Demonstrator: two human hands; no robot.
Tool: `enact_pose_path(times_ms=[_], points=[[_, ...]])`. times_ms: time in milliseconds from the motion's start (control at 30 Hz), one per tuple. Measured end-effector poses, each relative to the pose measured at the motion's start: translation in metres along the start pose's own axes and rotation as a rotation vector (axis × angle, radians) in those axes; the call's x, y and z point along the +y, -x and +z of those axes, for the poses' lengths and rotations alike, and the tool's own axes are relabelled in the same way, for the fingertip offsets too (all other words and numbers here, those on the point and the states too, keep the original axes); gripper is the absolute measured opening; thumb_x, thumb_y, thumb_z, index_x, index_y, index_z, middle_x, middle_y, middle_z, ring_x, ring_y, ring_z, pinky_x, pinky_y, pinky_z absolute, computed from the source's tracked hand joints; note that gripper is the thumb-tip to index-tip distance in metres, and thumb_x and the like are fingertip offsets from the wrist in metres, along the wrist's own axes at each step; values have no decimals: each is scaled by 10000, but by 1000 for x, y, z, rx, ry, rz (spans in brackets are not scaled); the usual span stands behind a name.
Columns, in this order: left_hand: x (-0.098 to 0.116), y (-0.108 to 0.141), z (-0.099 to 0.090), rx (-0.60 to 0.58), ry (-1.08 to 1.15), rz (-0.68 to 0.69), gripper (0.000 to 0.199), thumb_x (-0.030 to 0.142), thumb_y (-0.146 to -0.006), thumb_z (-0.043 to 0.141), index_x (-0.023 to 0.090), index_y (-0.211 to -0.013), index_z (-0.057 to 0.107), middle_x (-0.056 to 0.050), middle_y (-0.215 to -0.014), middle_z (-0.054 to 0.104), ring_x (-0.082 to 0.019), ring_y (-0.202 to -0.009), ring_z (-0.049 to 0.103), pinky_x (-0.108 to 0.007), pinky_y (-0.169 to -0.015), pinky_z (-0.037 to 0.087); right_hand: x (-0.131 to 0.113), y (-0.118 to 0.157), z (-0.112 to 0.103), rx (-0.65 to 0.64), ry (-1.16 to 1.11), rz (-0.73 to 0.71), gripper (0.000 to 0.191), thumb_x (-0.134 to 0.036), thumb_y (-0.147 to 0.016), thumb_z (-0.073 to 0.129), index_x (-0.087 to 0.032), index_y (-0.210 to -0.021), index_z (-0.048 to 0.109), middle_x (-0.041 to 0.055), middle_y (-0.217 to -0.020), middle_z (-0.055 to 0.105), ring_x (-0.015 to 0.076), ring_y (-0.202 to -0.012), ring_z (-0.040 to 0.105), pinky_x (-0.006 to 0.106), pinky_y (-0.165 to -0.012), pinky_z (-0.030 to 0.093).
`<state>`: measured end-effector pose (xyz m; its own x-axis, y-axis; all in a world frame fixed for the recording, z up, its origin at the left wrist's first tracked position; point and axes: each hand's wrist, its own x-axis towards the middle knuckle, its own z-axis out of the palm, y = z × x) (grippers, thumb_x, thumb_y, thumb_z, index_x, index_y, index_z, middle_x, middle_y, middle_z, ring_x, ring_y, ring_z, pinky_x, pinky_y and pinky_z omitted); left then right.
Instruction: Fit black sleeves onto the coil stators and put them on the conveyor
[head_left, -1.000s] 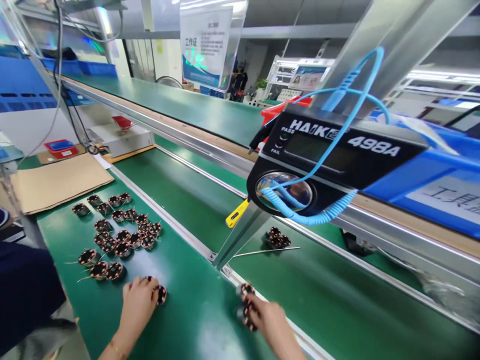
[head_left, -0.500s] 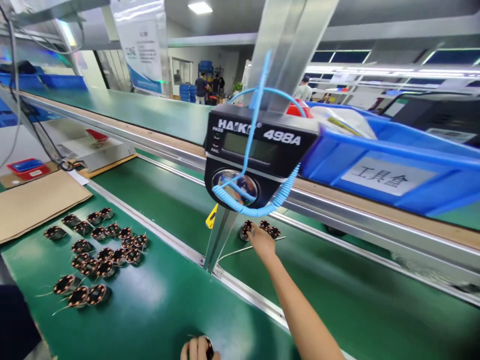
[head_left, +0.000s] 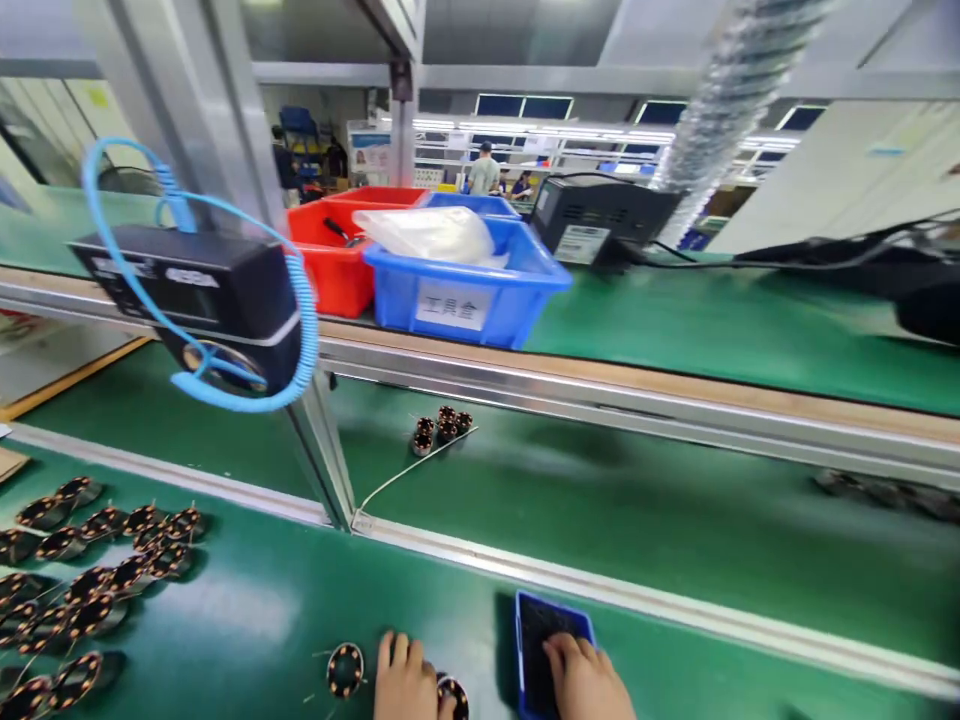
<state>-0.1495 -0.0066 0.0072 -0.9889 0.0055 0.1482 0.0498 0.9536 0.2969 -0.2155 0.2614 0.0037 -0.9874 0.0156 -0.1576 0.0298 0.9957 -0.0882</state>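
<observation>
At the bottom centre, my left hand (head_left: 409, 680) is curled round a dark ring-shaped coil part (head_left: 453, 697) with copper-coloured dots. Another such coil (head_left: 345, 670) lies on the green bench just left of it. My right hand (head_left: 589, 680) reaches into a small blue tray (head_left: 519, 640) with a dark inside; its fingertips are pressed together, and anything between them is too small to see. On the far side of the metal rail, several coils (head_left: 447, 430) stand in a small group beside a thin white cord (head_left: 397, 480).
Many coils (head_left: 90, 585) lie at the left. A metal post (head_left: 326, 460) carries a black meter (head_left: 217, 300) with a blue coiled cord. On the shelf stand a red bin (head_left: 337, 275) and a blue bin (head_left: 510, 290). A person (head_left: 484, 172) is in the background.
The view has swung to the right. My right hand has left the far coil group, where more coils now stand, and is at the blue tray. My left hand stays at a coil.
</observation>
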Motion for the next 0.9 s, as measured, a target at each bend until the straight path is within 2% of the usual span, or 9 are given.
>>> enact_pose_path(times_ms=[67, 100, 200, 300, 433, 500, 633, 767, 900], points=[[-2, 4, -11, -8, 121, 65, 309, 262, -737, 722, 128, -1015, 750, -97, -1142, 660, -274, -1102, 578, -518, -1145, 285, -17, 4, -28, -76, -52, 110, 457, -315, -1057, 337, -128, -1154, 743, 113, -1121, 663, 303, -1085, 580, 428, -998, 417], [-3, 6, -16, -36, 213, 127, 421, 208, -725, 660, 165, -1141, 708, -62, -1248, 630, -252, -1172, 556, -504, -1186, 209, -23, 7, -38, -84, -105, 144, 449, -301, -1056, 340, -101, -1158, 729, 118, -1125, 659, 305, -1094, 568, 426, -1006, 404], [-4, 7, -26, -259, 420, 266, 687, 127, -705, 556, 287, -1373, 542, 40, -1422, 527, -187, -1338, 468, -490, -1247, 64, -32, 24, -50, 96, -502, 243, 526, -456, -972, 350, -75, -1052, 704, 138, -1087, 668, 318, -1046, 583, 447, -974, 418], [2, 5, -30, -399, 411, 239, 579, 37, -778, 481, 241, -1314, 564, -5, -1363, 545, -206, -1298, 480, -563, -1228, 160, -52, 54, -36, 125, -1038, 417, 766, -773, -739, 411, -110, -1020, 671, 134, -988, 681, 280, -874, 633, 425, -854, 480], [5, 9, -34, -462, 393, 127, 385, 72, -822, 579, 168, -1191, 635, -86, -1225, 565, -257, -1166, 501, -526, -1069, 393, -96, 94, -1, 7, -1540, 611, 926, -770, -554, 648, -40, -1123, 618, 178, -986, 667, 268, -862, 642, 362, -690, 526], [1, 14, -35, -404, 396, 176, 427, 53, -825, 561, 200, -1212, 665, -106, -1268, 548, -266, -1182, 513, -503, -1021, 450, -110, 104, 14, 29, -1562, 630, 912, -773, -576, 659, -38, -1115, 641, 181, -1019, 673, 261, -880, 646, 361, -744, 541], [-11, 20, -37, -142, 356, 435, 648, -56, -827, 419, 357, -1244, 692, -61, -1339, 534, -226, -1188, 529, -448, -960, 509, -116, 98, 24, 82, -1416, 521, 814, -781, -702, 589, -81, -1100, 703, 146, -1115, 683, 259, -1012, 655, 381, -977, 505], [-16, 16, -41, -135, 370, 473, 724, -75, -830, 485, 430, -1326, 637, -17, -1256, 565, -194, -1122, 524, -400, -927, 496, -122, 87, 31, 26, -1457, 438, 788, -756, -748, 588, -69, -1120, 689, 154, -1085, 677, 251, -959, 661, 362, -820, 556], [-16, 17, -41, -169, 381, 466, 716, -75, -836, 489, 416, -1340, 620, -14, -1289, 532, -195, -1157, 476, -411, -968, 466, -131, 89, 37, 69, -1435, 420, 736, -750, -775, 585, -80, -1059, 698, 144, -1054, 681, 237, -925, 674, 365, -854, 562]])
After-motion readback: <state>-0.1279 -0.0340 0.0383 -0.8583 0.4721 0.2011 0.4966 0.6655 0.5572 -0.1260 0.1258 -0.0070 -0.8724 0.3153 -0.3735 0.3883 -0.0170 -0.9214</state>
